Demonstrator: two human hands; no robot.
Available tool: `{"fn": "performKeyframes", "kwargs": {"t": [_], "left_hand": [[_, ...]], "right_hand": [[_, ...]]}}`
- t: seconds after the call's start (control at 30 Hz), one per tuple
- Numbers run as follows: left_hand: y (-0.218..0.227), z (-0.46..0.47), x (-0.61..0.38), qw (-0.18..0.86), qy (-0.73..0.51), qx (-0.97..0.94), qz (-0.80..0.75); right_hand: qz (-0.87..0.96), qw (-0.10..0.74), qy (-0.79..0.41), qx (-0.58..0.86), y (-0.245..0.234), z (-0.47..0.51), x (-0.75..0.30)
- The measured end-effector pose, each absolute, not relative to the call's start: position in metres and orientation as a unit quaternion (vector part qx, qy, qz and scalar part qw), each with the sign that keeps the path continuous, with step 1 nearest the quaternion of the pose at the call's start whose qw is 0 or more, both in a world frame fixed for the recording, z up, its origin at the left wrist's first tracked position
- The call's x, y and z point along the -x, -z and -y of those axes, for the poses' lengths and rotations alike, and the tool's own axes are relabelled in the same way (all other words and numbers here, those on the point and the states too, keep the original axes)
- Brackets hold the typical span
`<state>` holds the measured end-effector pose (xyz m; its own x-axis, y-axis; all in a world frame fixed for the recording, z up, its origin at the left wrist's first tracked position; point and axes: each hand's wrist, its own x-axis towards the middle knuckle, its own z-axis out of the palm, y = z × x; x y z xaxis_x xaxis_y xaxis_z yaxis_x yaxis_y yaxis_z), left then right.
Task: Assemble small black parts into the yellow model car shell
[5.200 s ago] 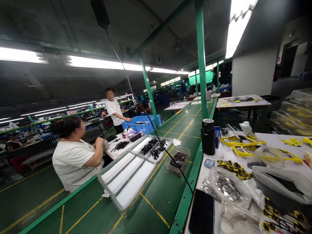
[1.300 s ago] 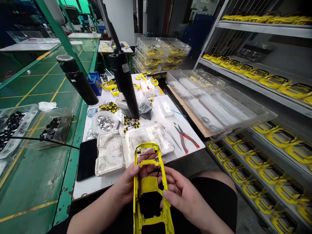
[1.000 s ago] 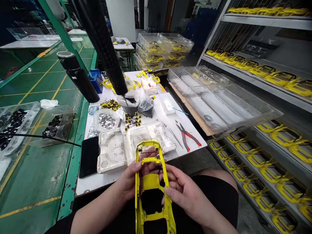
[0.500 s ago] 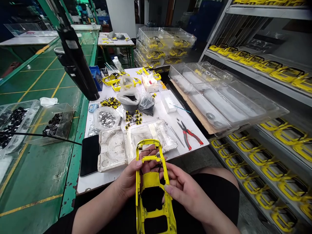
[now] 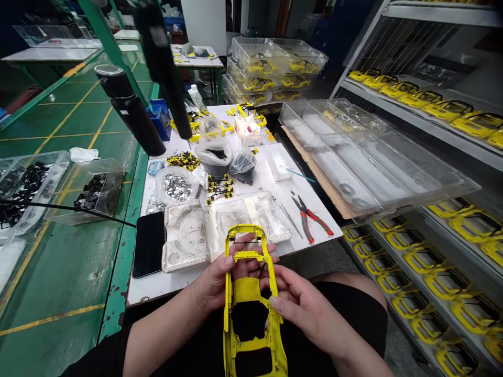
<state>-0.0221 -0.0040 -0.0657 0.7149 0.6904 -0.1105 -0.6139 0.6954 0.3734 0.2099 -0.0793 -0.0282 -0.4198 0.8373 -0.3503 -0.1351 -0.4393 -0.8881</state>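
Left hand [image 5: 215, 284] and right hand [image 5: 302, 306] are clasping the yellow frame [image 5: 247, 289] from opposite sides, by the table's [image 5: 168, 285] near edge; red-handled pliers [image 5: 304, 210] are lying toward its near right corner.

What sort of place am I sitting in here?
Probably an assembly workshop. Rows of similar yellow frames sit on the rack at right, a long green belt marked with yellow lines runs along the left, and pliers and bags of small parts lie on the table.

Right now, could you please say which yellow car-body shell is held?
The car-body shell at bottom centre, in the left hand and right hand; the others, mostly on shelves, lie unheld.
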Motion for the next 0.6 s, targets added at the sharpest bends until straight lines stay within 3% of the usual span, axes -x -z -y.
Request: {"fn": "performKeyframes", "kwargs": {"t": [0.13,0.27,0.37,0.6], "left_hand": [[0.069,0.004,0.019,0.915,-0.359,-0.149,-0.111],[0.076,0.003,0.018,0.922,-0.348,-0.137,-0.103],[0.083,0.003,0.018,0.924,-0.347,-0.130,-0.094],[0.086,0.001,0.013,0.924,-0.356,-0.117,-0.080]], "right_hand": [[0.624,0.208,-0.591,0.468,0.002,0.044,-0.236],[0.694,0.234,-0.360,0.578,-0.036,-0.030,-0.235],[0.731,0.197,-0.205,0.620,-0.058,-0.100,-0.205],[0.779,0.135,-0.107,0.602,-0.070,-0.247,-0.102]]}}
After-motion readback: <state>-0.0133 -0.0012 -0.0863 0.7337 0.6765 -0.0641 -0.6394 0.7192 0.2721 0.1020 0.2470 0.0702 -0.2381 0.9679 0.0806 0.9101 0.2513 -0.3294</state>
